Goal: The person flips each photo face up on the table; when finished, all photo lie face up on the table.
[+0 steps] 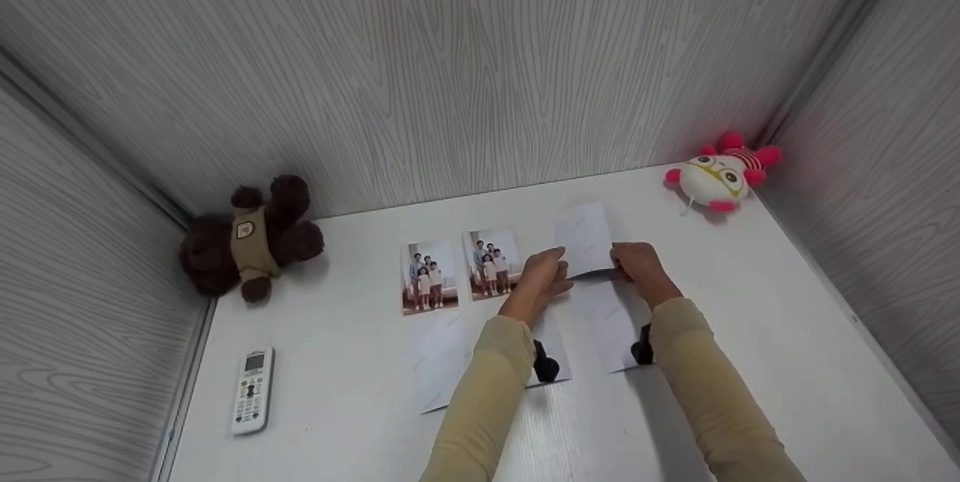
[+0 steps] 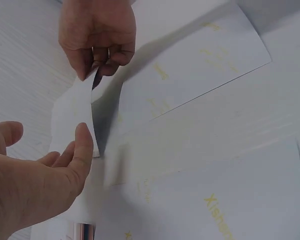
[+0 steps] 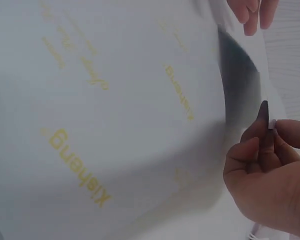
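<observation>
A photo print with its white back up is tilted off the table, its near edge raised and bowed. At its right corner, my right hand pinches the edge between thumb and fingers. My left hand is at the opposite corner, its fingers loosely extended along the edge without curling round it. The dark underside of the print shows in the right wrist view. Just nearer to me lies another face-down print, with yellow lettering on its back. Two more face-down prints, one partly behind my left forearm, the other further left, lie alongside.
Two face-up family photos lie left of my hands. A brown plush bear lies at the back left, with a white remote control nearer. A pink and white plush toy sits in the back right corner. Panels wall the table.
</observation>
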`<state>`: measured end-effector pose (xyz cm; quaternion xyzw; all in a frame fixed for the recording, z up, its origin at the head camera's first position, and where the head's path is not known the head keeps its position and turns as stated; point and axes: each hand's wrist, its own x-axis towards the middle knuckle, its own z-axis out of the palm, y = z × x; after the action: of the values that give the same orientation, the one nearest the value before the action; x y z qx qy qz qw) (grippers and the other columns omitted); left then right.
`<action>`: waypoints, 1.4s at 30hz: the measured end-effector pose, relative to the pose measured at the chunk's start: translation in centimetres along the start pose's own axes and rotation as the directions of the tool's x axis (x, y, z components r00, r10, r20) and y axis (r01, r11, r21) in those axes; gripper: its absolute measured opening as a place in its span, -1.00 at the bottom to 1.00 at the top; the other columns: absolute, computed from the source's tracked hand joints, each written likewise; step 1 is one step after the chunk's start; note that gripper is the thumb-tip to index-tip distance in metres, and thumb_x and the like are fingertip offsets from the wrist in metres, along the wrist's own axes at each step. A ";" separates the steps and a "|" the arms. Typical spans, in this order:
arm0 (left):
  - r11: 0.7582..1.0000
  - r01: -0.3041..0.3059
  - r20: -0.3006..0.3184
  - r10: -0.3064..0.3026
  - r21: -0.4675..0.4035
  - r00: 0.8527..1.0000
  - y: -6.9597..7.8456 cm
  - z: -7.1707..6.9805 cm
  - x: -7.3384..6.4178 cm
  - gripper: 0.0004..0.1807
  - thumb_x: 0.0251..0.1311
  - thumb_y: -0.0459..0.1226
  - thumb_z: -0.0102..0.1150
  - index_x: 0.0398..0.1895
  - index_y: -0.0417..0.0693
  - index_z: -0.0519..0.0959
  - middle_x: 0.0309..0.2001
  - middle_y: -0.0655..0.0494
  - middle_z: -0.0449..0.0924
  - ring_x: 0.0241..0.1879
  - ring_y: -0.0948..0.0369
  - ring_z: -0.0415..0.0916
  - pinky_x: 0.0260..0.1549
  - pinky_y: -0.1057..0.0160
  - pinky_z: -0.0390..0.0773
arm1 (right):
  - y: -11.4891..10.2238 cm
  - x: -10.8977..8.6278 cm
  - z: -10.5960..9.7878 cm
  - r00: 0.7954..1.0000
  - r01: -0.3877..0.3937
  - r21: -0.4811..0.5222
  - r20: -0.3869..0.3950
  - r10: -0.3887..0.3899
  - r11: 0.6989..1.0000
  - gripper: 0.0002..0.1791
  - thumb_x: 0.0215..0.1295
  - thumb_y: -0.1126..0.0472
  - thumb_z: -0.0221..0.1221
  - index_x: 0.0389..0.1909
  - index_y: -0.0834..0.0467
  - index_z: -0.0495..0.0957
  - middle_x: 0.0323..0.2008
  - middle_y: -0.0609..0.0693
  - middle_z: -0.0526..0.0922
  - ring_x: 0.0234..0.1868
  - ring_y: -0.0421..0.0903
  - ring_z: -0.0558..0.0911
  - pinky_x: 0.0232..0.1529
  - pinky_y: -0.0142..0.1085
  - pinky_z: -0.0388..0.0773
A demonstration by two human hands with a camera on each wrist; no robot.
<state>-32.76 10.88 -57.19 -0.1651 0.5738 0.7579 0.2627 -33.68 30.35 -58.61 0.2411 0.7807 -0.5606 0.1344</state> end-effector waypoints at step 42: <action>0.008 -0.531 0.288 0.833 0.848 0.472 1.5 -5.8 -0.9 -0.81 0.37 -0.17 0.26 -0.04 0.13 0.78 -0.11 0.20 0.81 -0.10 0.24 0.74 -0.07 0.21 0.70 | -4.4 -3.6 -0.8 0.948 -0.039 0.440 0.301 -0.106 0.897 -0.60 0.59 0.06 0.02 0.24 0.24 0.43 -0.31 -0.01 0.69 -0.48 -0.22 0.65 -0.37 -0.40 0.68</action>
<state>-33.22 4.88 -57.20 0.1863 0.9011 0.3407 -0.1929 -32.90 29.15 -53.10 0.1581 0.6057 -0.7562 0.1905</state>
